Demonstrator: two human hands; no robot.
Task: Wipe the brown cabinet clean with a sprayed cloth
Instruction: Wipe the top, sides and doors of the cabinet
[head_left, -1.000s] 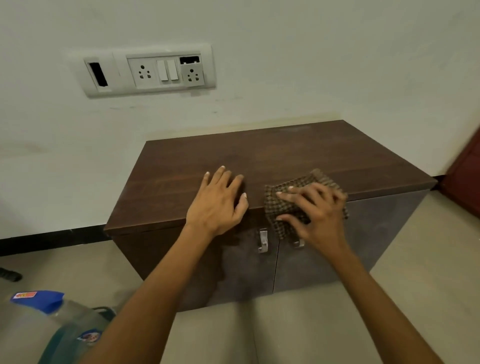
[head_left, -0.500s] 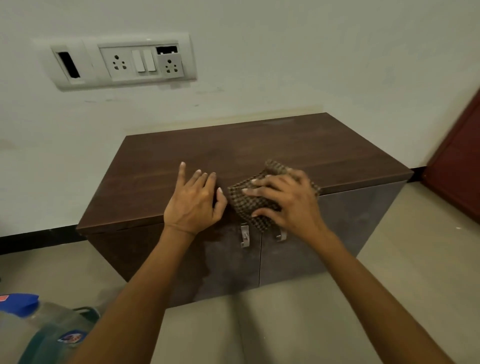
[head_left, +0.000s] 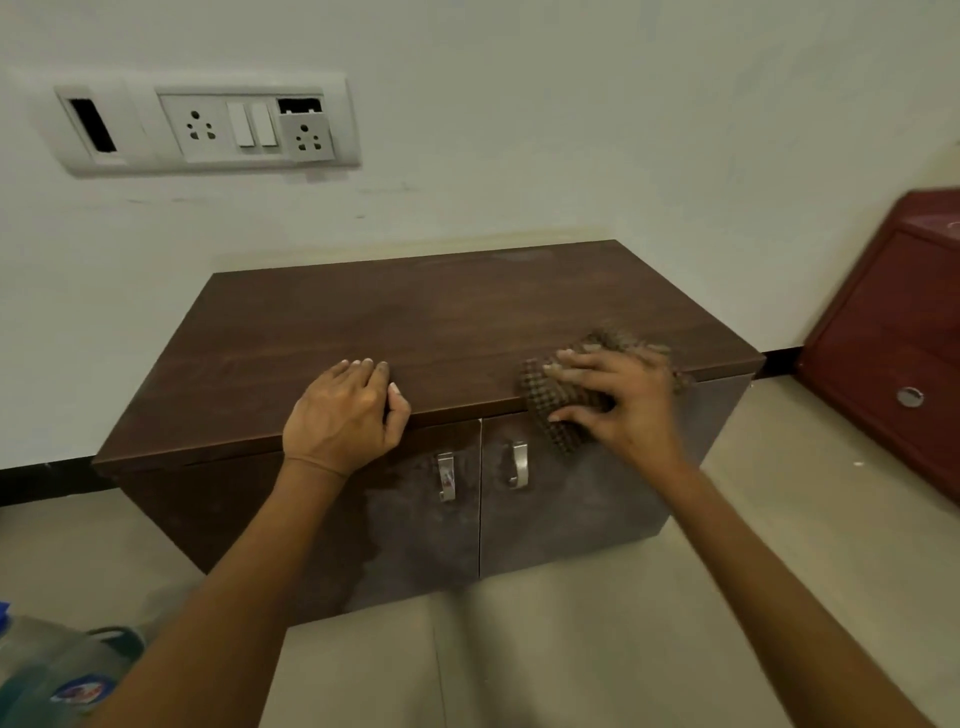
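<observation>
The brown cabinet (head_left: 467, 312) stands low against the wall, with two doors and metal handles (head_left: 445, 475) on its front. A dark checked cloth (head_left: 550, 410) lies over the front right edge of its top and hangs a little down the right door. My right hand (head_left: 628, 400) presses on the cloth with spread fingers, blurred by motion. My left hand (head_left: 343, 415) rests on the front edge of the top, left of the door gap, fingers bent on the wood and holding nothing. A damp-looking patch shows on the left door.
A red cabinet (head_left: 893, 353) stands on the floor at the right. A socket and switch panel (head_left: 208, 124) is on the wall above the cabinet. A clear plastic bottle (head_left: 57, 670) with a blue cap lies at the bottom left on the tiled floor.
My right hand has slid the cloth to the right along the front edge, away from my left hand. My left hand stays at the edge, its fingers more bent.
</observation>
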